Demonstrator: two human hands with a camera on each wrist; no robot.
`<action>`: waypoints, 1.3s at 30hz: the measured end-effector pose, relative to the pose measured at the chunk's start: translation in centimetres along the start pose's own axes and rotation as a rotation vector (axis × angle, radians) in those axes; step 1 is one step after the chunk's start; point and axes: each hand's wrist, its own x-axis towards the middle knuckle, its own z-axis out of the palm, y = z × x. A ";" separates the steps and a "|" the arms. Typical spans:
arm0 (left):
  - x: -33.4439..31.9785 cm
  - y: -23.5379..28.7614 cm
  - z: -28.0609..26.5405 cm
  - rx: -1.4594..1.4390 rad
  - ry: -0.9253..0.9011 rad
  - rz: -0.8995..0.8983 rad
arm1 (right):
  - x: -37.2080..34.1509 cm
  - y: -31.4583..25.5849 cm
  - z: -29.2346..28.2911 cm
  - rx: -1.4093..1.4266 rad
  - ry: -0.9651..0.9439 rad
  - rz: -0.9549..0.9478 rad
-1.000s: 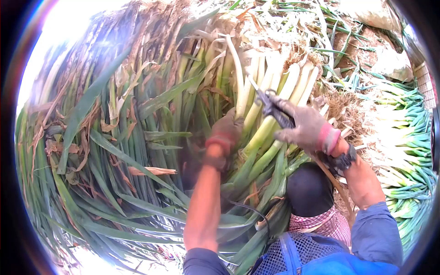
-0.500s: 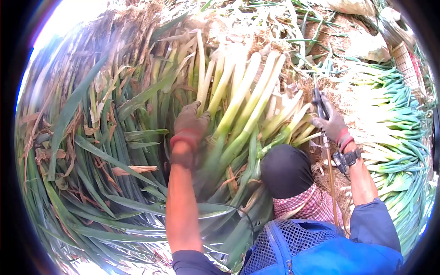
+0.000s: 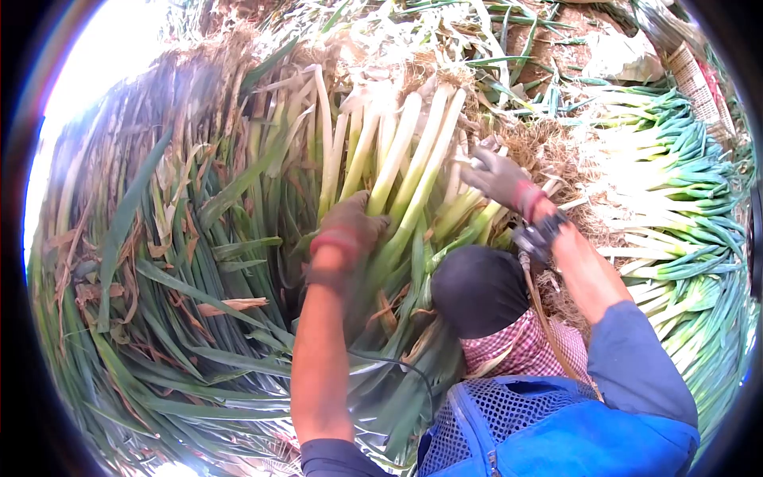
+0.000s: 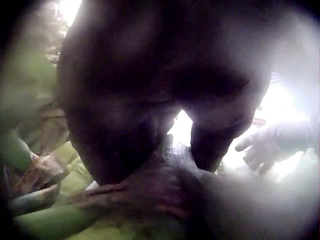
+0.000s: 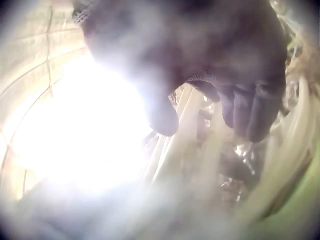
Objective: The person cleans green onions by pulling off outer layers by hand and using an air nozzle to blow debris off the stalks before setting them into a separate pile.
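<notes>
The left gloved hand (image 3: 350, 226) (image 4: 165, 95) grips green onion stalks (image 3: 396, 155) in the middle of the pile, its fingers bent down around them. A pale ribbed stalk (image 4: 177, 152) shows between its thumb and fingers in the left wrist view. Farther right, the right gloved hand (image 3: 501, 183) (image 5: 200, 55) reaches over pale stalk ends (image 5: 187, 120), its fingers spread from the thumb and holding nothing visible. Below its wrist hangs a brown hose (image 3: 540, 310); whether the dark air gun is attached there cannot be made out.
Long green leaves (image 3: 199, 318) cover the left side. A person's black-capped head (image 3: 479, 292) and blue vest (image 3: 556, 429) are close below the hands. Trimmed onions (image 3: 675, 230) lie in rows at right, near a woven basket (image 3: 699, 91) and a pale sack (image 3: 624, 57).
The right hand has let go of the dark air gun and moved left toward the stalks. The left hand has shifted from one stalk toward the neighbouring thick ones. The head view has swung right.
</notes>
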 end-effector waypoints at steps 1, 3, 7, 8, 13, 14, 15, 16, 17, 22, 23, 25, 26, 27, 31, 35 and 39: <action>0.2 0.0 -0.2 -0.064 -0.041 0.017 | 1.9 -1.6 0.6 0.155 -0.004 0.023; 0.4 0.0 -0.4 -0.118 -0.066 0.002 | 3.7 -4.3 1.7 0.351 -0.092 0.139; -0.7 0.0 -0.5 -0.494 -0.151 -0.008 | 7.2 -5.9 5.6 0.967 0.006 0.123; -1.3 0.2 -1.1 -0.489 -0.149 -0.008 | 7.7 -6.0 6.0 1.105 -0.037 0.026; -5.3 1.5 -4.4 -0.663 -0.232 0.057 | 4.8 -9.5 2.9 1.403 -0.426 -0.166; -5.7 1.9 -4.6 -0.589 -0.258 0.045 | 5.0 -9.6 3.1 1.471 -0.469 -0.229; -5.5 1.5 -4.2 -0.668 -0.263 0.115 | 4.9 -9.2 3.4 1.539 -0.506 -0.258; -5.4 1.1 -4.7 -0.668 -0.260 0.110 | 4.6 -8.6 4.0 1.599 -0.440 -0.214; -5.1 0.9 -5.9 -0.686 -0.281 0.037 | 4.2 -8.2 4.2 1.605 -0.434 -0.221; 2.5 -4.2 -7.9 -0.681 0.067 -0.060 | 4.2 -7.7 4.6 1.657 -0.299 -0.134; 4.2 -4.7 -7.7 -0.677 0.068 -0.064 | 4.8 -7.5 4.9 1.662 -0.303 -0.133; 7.5 -5.0 -7.1 -0.272 0.259 -0.034 | 6.5 -7.0 5.4 1.655 -0.416 -0.134; 9.6 -5.5 -6.4 -0.269 0.262 -0.033 | 7.1 -7.2 5.5 1.657 -0.417 -0.138; 11.7 -6.3 -5.4 -0.164 0.353 -0.035 | 7.4 -7.5 5.7 1.656 -0.433 -0.100; 15.8 -5.5 -4.1 -0.068 0.419 -0.076 | 8.8 -9.0 6.5 1.587 -0.425 0.018; 17.2 -6.1 -3.6 0.023 0.416 -0.145 | 10.9 -10.4 7.7 1.438 -0.390 0.041; 16.0 -7.0 -3.6 -0.727 0.238 -0.033 | 11.7 -12.9 7.2 0.932 -0.291 -0.012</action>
